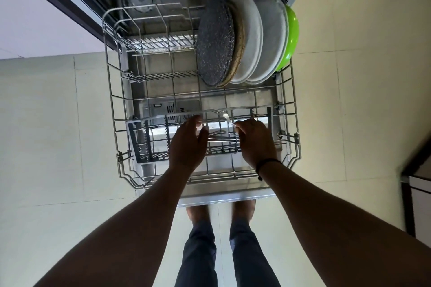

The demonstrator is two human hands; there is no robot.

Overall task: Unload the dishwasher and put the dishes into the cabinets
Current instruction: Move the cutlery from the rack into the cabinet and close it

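Over pulled-out lower rack [294, 109], above grey cutlery basket [140, 144], we see both hands working. Left hand [189, 144] fingers curled, thumb pinching bunch of cutlery [220, 136] at handle end. Right hand [255, 141] fingers curled round single fork [225, 117], tines pointing away toward rack middle. At rack's far right we see plates on edge: dark speckled plate [215, 46], two pale grey plates [270, 37], green dish [291, 32] last, touching each other. Black band [265, 165] on right wrist. Bare feet [198, 213] on pale tile floor [58, 123]
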